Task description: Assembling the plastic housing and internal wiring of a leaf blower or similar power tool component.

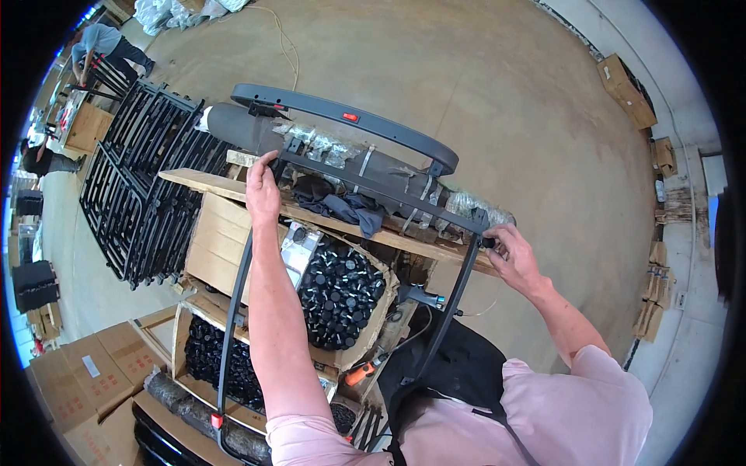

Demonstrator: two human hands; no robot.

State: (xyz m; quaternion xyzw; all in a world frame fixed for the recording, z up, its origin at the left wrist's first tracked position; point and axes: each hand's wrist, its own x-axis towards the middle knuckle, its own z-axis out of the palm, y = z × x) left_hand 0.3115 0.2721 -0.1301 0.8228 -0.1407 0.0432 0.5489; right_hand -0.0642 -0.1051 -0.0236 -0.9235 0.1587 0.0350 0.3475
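A dark grey tubular metal frame (373, 189) lies across the bench in front of me, its curved far end (404, 141) carrying a red clip. My left hand (264, 194) is closed at the frame's left corner; a dark part shows by its fingertips, too covered to make out. At the right corner, my right hand (514, 258) pinches a black knob (488, 242) against the joint. Below the crossbar, a cardboard box (371, 356) holds many black knobs (342, 291). A second box of small black parts (214, 357) sits beneath the left side tube.
A plastic-wrapped padded roll (233, 126) and a dark cloth (342, 208) lie under the frame. An orange-handled tool (360, 374) rests near my body. Stacked black frames (140, 179) stand at left, with a person (109, 46) beyond. Cartons (626, 92) line the right wall.
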